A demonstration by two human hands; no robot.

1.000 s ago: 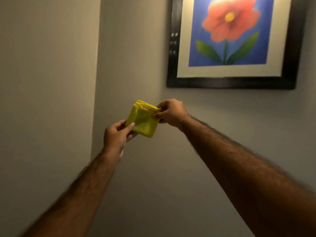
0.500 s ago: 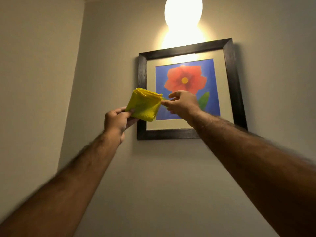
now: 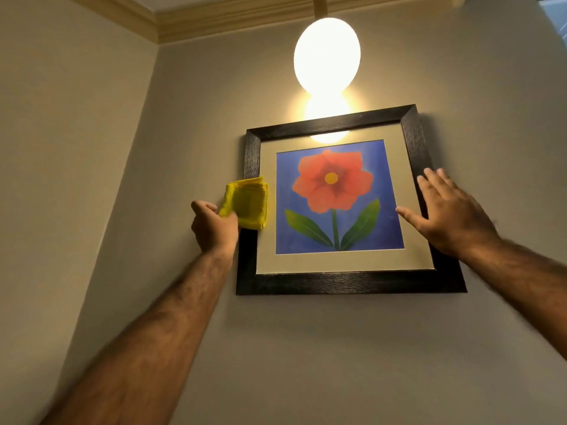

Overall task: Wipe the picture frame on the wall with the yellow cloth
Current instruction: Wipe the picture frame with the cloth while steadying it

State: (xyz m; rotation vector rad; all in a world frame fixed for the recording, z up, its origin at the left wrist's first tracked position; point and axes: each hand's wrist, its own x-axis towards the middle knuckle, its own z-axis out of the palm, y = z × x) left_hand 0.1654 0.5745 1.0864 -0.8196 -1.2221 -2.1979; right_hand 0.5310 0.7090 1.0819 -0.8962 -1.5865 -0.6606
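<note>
A black picture frame [image 3: 343, 282] hangs on the wall, holding a print of a red flower on blue. My left hand [image 3: 214, 228] grips a folded yellow cloth [image 3: 247, 204] that lies over the frame's left side bar. My right hand [image 3: 445, 210] is spread with fingers apart, its palm over the frame's right side bar and its thumb over the glass. Whether it touches the frame is not clear.
A glowing oval lamp [image 3: 326, 53] hangs just above the frame's top bar. The room corner [image 3: 135, 148] runs down to the left of my left hand, and a moulded cornice [image 3: 214, 23] lines the ceiling. Bare wall lies below the frame.
My right hand let go of the cloth and moved to the frame's right side. My left hand carried the cloth up onto the left bar. The view tilted upward.
</note>
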